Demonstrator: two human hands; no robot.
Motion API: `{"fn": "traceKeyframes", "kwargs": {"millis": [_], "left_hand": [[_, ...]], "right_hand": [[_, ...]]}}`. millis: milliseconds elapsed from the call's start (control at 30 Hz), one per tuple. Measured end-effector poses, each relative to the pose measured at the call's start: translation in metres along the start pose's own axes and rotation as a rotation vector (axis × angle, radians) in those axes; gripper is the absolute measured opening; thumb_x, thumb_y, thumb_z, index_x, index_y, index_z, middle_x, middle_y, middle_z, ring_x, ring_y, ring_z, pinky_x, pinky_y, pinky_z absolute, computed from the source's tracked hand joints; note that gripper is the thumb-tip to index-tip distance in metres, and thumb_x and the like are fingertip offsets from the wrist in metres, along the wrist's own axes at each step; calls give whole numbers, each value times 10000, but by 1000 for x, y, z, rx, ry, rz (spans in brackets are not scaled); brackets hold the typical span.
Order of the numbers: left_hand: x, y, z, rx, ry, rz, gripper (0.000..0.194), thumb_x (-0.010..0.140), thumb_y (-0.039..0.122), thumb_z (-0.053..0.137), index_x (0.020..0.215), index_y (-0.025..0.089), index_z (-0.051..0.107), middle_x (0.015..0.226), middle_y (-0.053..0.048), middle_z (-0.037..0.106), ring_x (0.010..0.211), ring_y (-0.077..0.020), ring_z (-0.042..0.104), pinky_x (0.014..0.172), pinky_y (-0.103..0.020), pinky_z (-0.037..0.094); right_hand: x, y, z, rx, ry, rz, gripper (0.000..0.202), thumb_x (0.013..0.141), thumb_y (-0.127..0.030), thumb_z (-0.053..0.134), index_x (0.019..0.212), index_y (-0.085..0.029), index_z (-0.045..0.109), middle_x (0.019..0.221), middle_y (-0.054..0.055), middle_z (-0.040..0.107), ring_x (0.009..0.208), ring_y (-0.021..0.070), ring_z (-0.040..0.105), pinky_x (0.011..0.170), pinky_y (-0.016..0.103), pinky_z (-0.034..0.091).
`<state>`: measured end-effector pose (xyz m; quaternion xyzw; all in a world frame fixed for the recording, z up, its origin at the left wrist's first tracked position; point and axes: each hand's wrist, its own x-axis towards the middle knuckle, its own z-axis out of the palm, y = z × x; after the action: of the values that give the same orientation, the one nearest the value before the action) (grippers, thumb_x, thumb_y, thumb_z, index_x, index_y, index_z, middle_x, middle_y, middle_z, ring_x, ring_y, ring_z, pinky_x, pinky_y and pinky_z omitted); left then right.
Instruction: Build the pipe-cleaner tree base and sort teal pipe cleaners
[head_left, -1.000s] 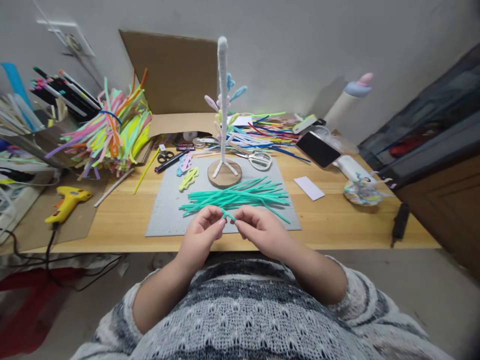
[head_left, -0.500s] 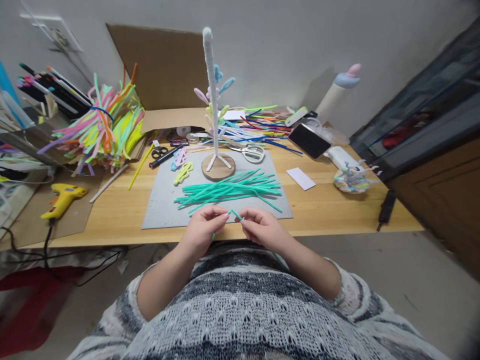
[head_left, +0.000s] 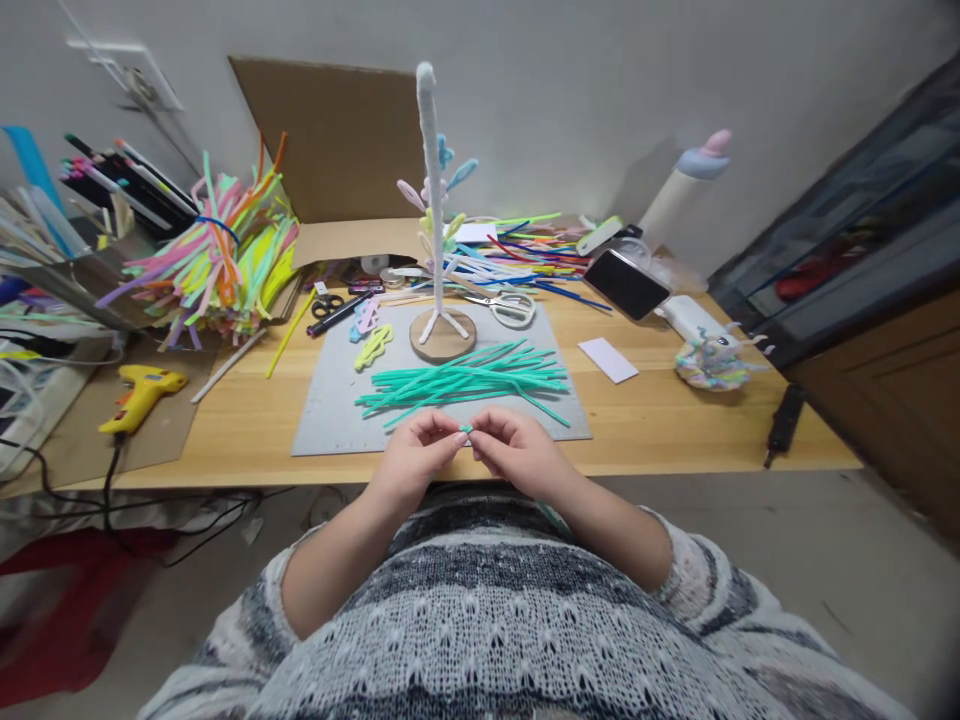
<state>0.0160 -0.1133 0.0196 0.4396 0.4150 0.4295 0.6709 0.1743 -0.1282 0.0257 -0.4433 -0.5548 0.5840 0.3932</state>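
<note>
Between my fingertips, just over the front edge of the grey mat [head_left: 315, 425], a green pipe cleaner [head_left: 466, 430] shows as a small bent bit. My left hand [head_left: 416, 452] pinches it from the left, and my right hand [head_left: 517, 450] pinches it from the right, the fingertips nearly touching. Most of its length is hidden by the hands. Beyond them lies a loose pile of green pipe cleaners [head_left: 465, 380]. Behind the pile, a white wrapped stem [head_left: 433, 190] stands upright on a round wooden base [head_left: 442, 335], with pastel looped petals beside it.
Scissors [head_left: 514, 310] and yellow loops [head_left: 373, 347] lie near the base. A yellow glue gun [head_left: 150, 395] with its cord and a big bundle of pipe cleaners [head_left: 217, 260] are at left. At right are a phone [head_left: 626, 284], a white card [head_left: 607, 360] and a black tool [head_left: 784, 425].
My hands have come closer together, and less of the green pipe cleaner shows between the fingertips. The view has shifted slightly, so the table things sit a little further right.
</note>
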Motion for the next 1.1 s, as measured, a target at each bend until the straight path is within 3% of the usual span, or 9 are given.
{"fn": "traceKeyframes", "kwargs": {"millis": [167, 400, 467, 600, 733, 867, 933, 1033, 1100], "left_hand": [[1, 3, 0, -29, 18, -4, 325, 584, 339, 802, 703, 144, 570, 554, 51, 509, 444, -38, 360, 449, -187, 273], [0, 7, 0, 101, 71, 85, 293, 621, 350, 772, 691, 145, 576, 594, 27, 529, 515, -73, 429, 498, -201, 340], [-2, 6, 0, 210, 94, 215, 225, 688, 332, 723, 703, 155, 585, 660, -3, 561, 599, -109, 493, 555, -225, 395], [-8, -2, -3, 587, 124, 619, 82, 827, 221, 570, 792, 181, 633, 809, -60, 607, 793, -169, 565, 734, -285, 456], [-8, -14, -13, 948, 46, 908, 235, 861, 118, 460, 992, 185, 644, 940, -107, 626, 892, -184, 579, 800, -298, 476], [-6, -18, -18, 1086, 95, 1100, 271, 847, 72, 468, 1057, 172, 607, 959, -116, 615, 881, -180, 576, 767, -296, 495], [-7, -13, -17, 1042, 90, 1094, 259, 841, 52, 478, 1041, 160, 600, 937, -108, 608, 872, -170, 573, 759, -288, 496], [-8, -1, -14, 909, 29, 918, 216, 852, 71, 489, 1000, 171, 611, 899, -74, 603, 853, -147, 577, 752, -257, 492], [-8, 9, -15, 873, -77, 800, 226, 861, 93, 486, 1021, 188, 614, 912, -60, 611, 861, -141, 578, 758, -253, 486]], "right_hand": [[6, -3, 1, -75, 26, -60, 203, 802, -376, 564, 765, -177, 551, 626, -26, 500, 532, 78, 416, 458, 198, 301], [10, -12, 4, 40, 7, 9, 284, 779, -442, 585, 713, -172, 527, 552, -51, 472, 446, 53, 351, 405, 186, 242], [11, -14, 6, 145, 3, 58, 300, 763, -453, 601, 693, -175, 511, 517, -66, 456, 407, 43, 329, 383, 181, 223], [14, -11, 12, 350, 36, 131, 294, 720, -421, 648, 665, -175, 497, 467, -77, 467, 335, 27, 293, 338, 167, 181], [14, -8, 14, 488, 34, 176, 286, 685, -392, 684, 680, -165, 510, 467, -74, 498, 315, 19, 315, 311, 146, 182], [12, -7, 13, 492, 0, 133, 296, 684, -383, 702, 716, -158, 512, 507, -63, 536, 339, 21, 376, 318, 133, 253], [12, -8, 12, 442, -16, 137, 300, 678, -375, 711, 739, -157, 513, 512, -65, 546, 338, 23, 391, 317, 133, 281], [11, -10, 7, 354, -45, 175, 288, 689, -382, 687, 734, -159, 510, 510, -62, 561, 322, 29, 403, 292, 135, 279], [11, -13, 4, 287, -81, 196, 249, 703, -361, 660, 725, -160, 515, 485, -69, 549, 309, 31, 397, 279, 133, 266]]}}
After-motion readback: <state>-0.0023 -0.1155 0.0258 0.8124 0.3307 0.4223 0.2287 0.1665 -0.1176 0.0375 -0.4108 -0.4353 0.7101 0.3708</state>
